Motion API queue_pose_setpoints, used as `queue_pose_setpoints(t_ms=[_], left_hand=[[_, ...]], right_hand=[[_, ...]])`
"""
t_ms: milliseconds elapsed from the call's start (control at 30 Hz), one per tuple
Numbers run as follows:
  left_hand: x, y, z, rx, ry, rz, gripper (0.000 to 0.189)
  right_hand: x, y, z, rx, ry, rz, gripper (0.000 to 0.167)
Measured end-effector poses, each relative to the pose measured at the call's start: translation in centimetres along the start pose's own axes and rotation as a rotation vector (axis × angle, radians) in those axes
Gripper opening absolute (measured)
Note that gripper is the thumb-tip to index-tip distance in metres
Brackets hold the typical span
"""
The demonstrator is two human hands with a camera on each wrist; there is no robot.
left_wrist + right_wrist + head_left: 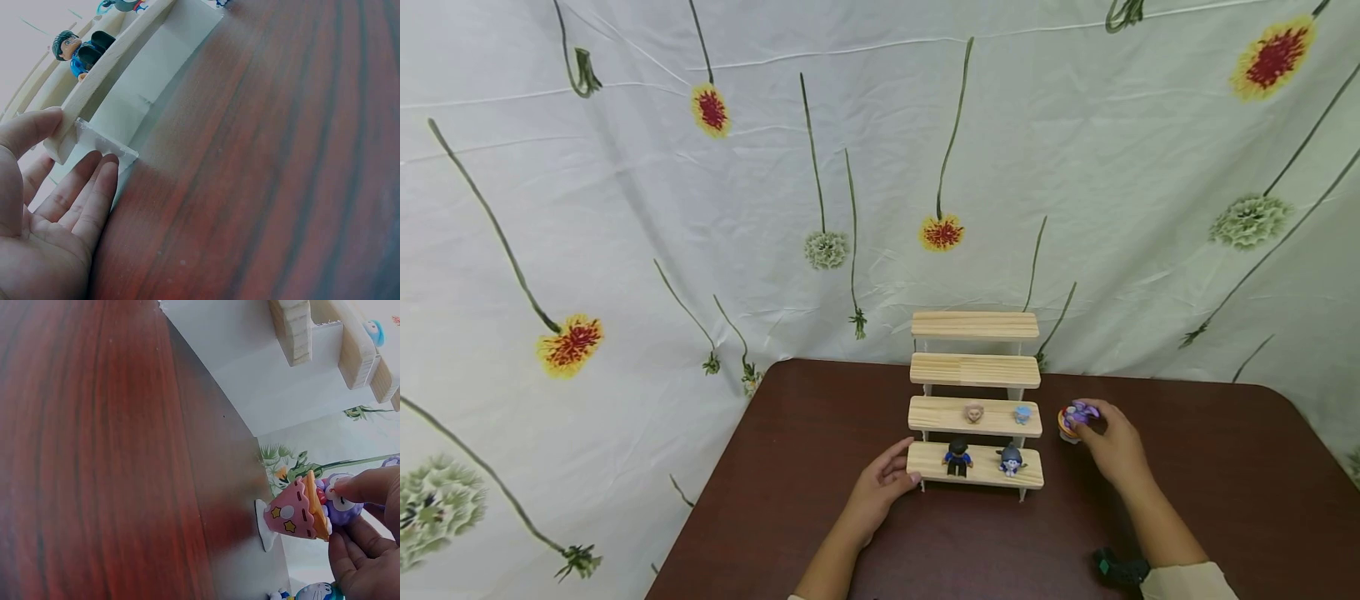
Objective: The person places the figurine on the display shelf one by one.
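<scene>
A four-step wooden display shelf (974, 369) stands on the table. My left hand (878, 490) holds the left end of its lowest step, thumb at the plank's edge and the other fingers by the pale side support (106, 140). To the right of the shelf, my right hand (1116, 442) pinches a purple toy figurine (340, 509) by its head. This figurine sits in a pink cone-shaped cup (290, 512) with yellow stars and a white foot. On the lowest step are a dark-haired toy figure (957, 458) in blue and a grey-hatted figurine (1011, 460).
The second step carries a small brownish figurine (973, 413) and a light blue one (1022, 414). A blue-and-white figurine (315, 591) shows near my right hand in the right wrist view. Behind the dark red-brown table (820, 433) hangs a flowered white cloth (760, 183).
</scene>
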State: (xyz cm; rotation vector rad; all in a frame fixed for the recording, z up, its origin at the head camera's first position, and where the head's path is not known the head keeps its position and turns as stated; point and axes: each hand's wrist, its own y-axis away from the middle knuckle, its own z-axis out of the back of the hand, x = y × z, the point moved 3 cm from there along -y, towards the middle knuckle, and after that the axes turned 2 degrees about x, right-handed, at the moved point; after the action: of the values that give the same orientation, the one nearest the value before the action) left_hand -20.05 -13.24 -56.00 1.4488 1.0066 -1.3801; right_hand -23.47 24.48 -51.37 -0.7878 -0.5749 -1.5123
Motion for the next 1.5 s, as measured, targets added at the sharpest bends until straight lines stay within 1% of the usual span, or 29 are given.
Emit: queue_pose_setpoints(t_ms=[200,400,567,700,867,967,1133,1333,1500], left_hand=[[0.1,0.0,0.0,0.000,0.006,-0.001,0.066],[0.0,-0.1,0.0,-0.003,-0.002,0.003,0.066],[0.1,-0.1,0.0,-0.006,-0.005,0.008,0.065],[0.1,0.0,0.0,-0.006,-0.010,0.002,0.066],[0.1,0.0,0.0,-0.007,-0.007,-0.002,0.065],[0.1,-0.1,0.0,-0.007,-0.007,-0.004,0.065],[0.0,0.0,0.0,-0.005,-0.008,-0.006,0.064],[0.1,-0.1,0.0,-0.005,-0.008,-0.008,0.064],[0.2,-0.2,0.0,-0.011,-0.010,-0.003,0.064]], right_hand=[[0.1,0.1,0.3,0.002,-0.008,-0.020,0.041],[0.3,0.2,0.7,-0.048,-0.060,-0.020,0.040],[0.8,0.3,1.3,-0.090,-0.106,0.016,0.040],[1.5,0.3,1.7,-0.125,-0.158,0.042,0.039],[2.4,0.3,2.3,-0.139,-0.209,0.029,0.042],[3.0,0.3,2.6,-0.141,-0.224,0.021,0.043],[4.3,0.3,3.4,-0.147,-0.249,0.034,0.045],[5.6,0.3,4.3,-0.132,-0.240,0.013,0.051],[6.6,0.3,4.5,-0.151,-0.267,0.034,0.051]])
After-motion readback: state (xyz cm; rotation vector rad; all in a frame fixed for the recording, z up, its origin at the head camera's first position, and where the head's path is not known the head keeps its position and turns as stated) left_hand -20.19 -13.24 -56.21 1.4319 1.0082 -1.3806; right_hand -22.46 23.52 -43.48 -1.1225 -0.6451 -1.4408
